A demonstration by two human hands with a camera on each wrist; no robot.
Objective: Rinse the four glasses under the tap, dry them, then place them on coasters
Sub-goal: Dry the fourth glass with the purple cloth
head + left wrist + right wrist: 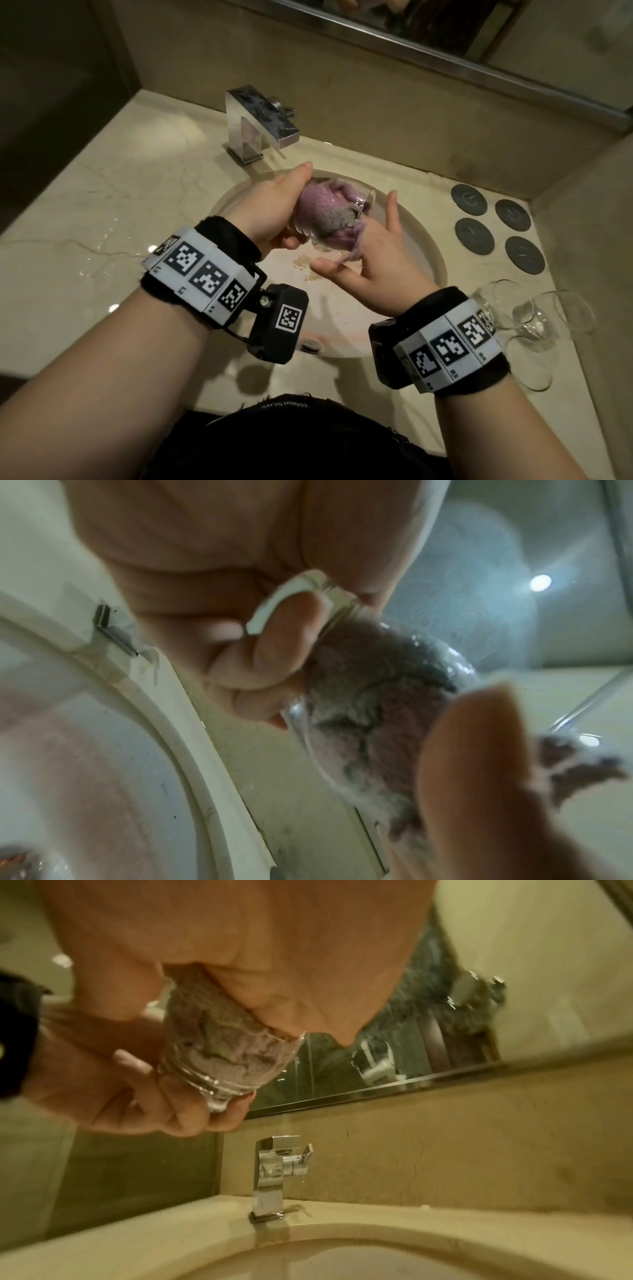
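Observation:
A clear glass [364, 205] is tilted over the sink basin [426, 250], stuffed with a purple cloth [325, 205]. My left hand [284, 209] grips the glass by its thick base [301, 596]. My right hand [373, 263] is at the glass mouth; its middle fingers are buried in the cloth, while the index finger and thumb stick out. A tail of cloth [582, 764] hangs out at the rim. The right wrist view shows the cloth [222, 1031] packed inside the glass [219, 1088]. Dark round coasters [474, 236] lie bare on the counter at the right.
A square chrome tap [260, 120] stands behind the basin, with no water running. Other clear glasses [534, 318] sit on the counter [102, 171] at the near right, below the coasters. Water drops [99, 246] lie on the left counter. A mirror runs along the back wall.

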